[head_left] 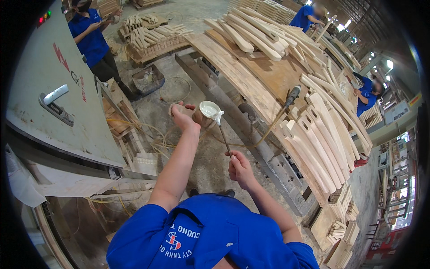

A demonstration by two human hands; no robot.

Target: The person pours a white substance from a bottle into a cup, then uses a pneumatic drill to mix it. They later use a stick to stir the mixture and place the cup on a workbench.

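My left hand (184, 117) is raised with its fingers curled, beside a small tan cup (204, 122) that it appears to hold; the exact grip is partly hidden. Glossy white paste (209, 109) fills the cup, up to its rim. Between the fingers of my right hand (241, 169) is a thin dark stick (225, 140), pinched near its lower end. A white blob of paste clings to the stick's upper tip, which is at the right side of the cup's rim.
On the right, a wooden bench (233, 67) carries stacked curved wooden parts (313, 143) and a hose-fed tool (292, 95). A grey metal cabinet (67, 116) stands left. Yellow hoses (156, 139) lie on the floor. Co-workers in blue are farther off, such as one person (92, 40).
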